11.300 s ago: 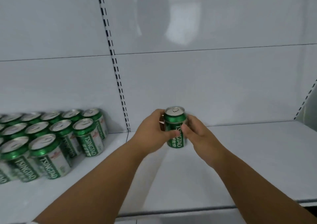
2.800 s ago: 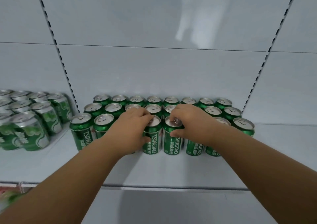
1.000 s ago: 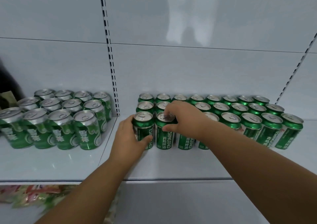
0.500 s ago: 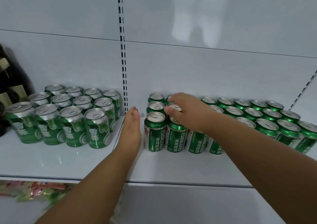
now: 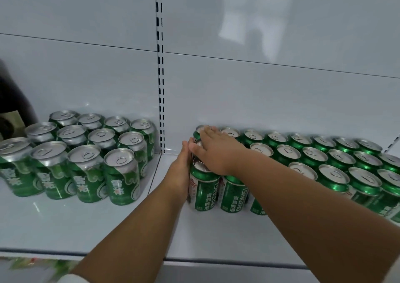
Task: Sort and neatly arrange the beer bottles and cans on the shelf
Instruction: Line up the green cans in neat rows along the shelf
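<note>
Green Tsingtao cans (image 5: 311, 155) stand in three rows on the right half of the white shelf (image 5: 216, 237). My left hand (image 5: 181, 170) lies flat, fingers straight, against the left side of the leftmost column, touching the front-left can (image 5: 203, 191). My right hand (image 5: 214, 150) rests flat, fingers extended, on the tops of the leftmost cans and covers them. A separate block of green cans with a different label (image 5: 86, 152) stands on the left half of the shelf.
A slotted upright (image 5: 160, 77) divides the white back panel between the two can blocks. Dark bottles (image 5: 10, 109) stand at the far left edge. A bare strip of shelf lies between the blocks and along the front edge. Blurred colourful packaging (image 5: 32, 265) shows below.
My left hand has closed in and now presses flat against the leftmost cans. My right hand has flattened over the can tops. The view has shifted slightly left.
</note>
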Demonstrator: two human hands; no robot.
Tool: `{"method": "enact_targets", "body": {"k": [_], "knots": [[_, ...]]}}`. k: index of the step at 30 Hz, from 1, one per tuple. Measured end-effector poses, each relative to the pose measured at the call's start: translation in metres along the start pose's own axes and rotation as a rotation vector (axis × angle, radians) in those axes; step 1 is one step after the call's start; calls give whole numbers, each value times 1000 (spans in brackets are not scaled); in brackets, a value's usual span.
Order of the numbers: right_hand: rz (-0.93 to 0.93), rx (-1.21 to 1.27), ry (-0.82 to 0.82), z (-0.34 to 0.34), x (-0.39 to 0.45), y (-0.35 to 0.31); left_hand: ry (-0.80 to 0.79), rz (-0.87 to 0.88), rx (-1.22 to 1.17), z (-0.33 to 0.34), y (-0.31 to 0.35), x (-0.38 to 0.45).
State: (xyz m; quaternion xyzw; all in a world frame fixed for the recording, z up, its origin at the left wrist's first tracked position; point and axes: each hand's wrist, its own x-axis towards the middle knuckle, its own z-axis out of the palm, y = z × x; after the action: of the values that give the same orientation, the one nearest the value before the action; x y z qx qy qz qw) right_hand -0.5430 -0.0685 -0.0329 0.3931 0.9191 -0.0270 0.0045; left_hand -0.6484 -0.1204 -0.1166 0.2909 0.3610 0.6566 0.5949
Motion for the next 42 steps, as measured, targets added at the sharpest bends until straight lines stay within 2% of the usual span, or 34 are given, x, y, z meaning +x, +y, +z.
{"method": "enact_targets", "body": {"k": [7, 9, 12, 13, 18, 28, 33, 35, 38, 42], "knots": [[-11, 0, -2, -7, -2, -3, 122, 13, 83, 7, 6, -7], [-18, 1, 3, -9, -4, -4, 251, 105, 117, 8, 9, -12], [-13, 21, -2, -10, -6, -5, 570, 313, 426, 4, 5, -31], [-10, 30, -1, -11, -6, -5, 611, 348, 471, 4, -1, -43], [8, 44, 4, -15, -8, -9, 400, 376, 572, 13, -30, -84], [32, 7, -76, -18, -11, -17, 389, 388, 598, 23, -27, -77], [15, 40, 42, -24, -21, -3, 376, 404, 661, 16, -17, -82], [21, 23, 36, -26, -26, 8, 288, 446, 791, 12, -4, -83], [30, 52, -24, -22, -33, 17, 193, 529, 1114, 11, 5, -83], [15, 32, -14, -14, -34, 15, 304, 628, 1202, 13, 0, -81]]}}
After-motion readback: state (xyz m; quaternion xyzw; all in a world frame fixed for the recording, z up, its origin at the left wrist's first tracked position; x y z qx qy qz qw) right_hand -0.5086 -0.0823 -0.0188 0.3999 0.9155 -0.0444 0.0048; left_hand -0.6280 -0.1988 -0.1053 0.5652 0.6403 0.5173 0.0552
